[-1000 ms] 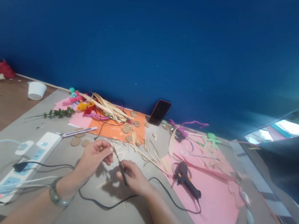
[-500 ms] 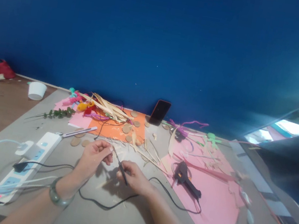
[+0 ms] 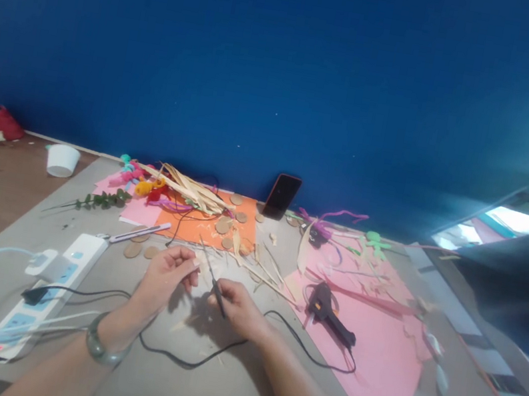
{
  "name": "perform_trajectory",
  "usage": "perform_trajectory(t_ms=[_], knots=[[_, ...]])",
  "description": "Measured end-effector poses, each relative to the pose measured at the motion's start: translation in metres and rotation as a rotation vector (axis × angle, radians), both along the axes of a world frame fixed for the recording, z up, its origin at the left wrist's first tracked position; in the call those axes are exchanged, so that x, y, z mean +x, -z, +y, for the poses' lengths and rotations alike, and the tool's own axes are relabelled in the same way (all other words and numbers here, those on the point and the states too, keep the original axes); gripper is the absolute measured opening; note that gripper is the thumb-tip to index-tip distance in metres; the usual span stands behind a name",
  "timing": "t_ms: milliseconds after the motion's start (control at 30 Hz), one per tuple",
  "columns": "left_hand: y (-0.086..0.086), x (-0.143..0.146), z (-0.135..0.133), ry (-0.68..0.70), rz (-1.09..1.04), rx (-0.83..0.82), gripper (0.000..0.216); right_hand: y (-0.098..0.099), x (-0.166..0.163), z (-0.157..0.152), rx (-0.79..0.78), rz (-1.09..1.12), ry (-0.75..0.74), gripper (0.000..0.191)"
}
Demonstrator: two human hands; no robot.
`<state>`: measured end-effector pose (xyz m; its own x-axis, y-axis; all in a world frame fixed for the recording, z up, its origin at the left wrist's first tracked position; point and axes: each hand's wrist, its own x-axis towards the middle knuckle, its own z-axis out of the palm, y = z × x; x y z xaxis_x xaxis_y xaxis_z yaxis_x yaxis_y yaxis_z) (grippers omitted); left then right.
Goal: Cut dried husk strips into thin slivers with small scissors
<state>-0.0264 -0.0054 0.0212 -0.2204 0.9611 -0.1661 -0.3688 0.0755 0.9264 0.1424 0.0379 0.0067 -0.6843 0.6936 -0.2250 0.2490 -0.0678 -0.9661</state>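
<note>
My right hand [image 3: 235, 305] is closed around the dark handle of a slim pointed tool [image 3: 214, 282], whose exact kind I cannot make out. Its thin end points up and away, passing just right of my left fingertips. With thumb and fingers pinched together, my left hand [image 3: 174, 272] is at the tool's left side; whatever it holds is too small to name. A bracelet [image 3: 107, 342] circles the left wrist. Pale shavings [image 3: 179, 326] lie on the grey tabletop [image 3: 192, 389] beneath both hands.
At left lies a power strip [image 3: 48, 297] with plugs and cables. Rightward, a black glue gun [image 3: 330, 316] rests on pink paper [image 3: 383, 366]. Behind are orange paper [image 3: 188, 229], wooden discs [image 3: 223, 225], raffia strips [image 3: 189, 189], a leaning phone [image 3: 281, 196] and a white cup [image 3: 62, 161].
The tool's thin end has swung slightly up and away from my left fingertips. Both hands stay in nearly the same place, and the view has shifted a little.
</note>
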Motion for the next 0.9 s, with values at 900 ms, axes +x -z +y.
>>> perform_trajectory(t_ms=[900], knots=[[0.0036, -0.0013, -0.0025, 0.083, 0.072, 0.029, 0.023, -0.0079, 0.0062, 0.0006, 0.053, 0.012, -0.125, 0.030]])
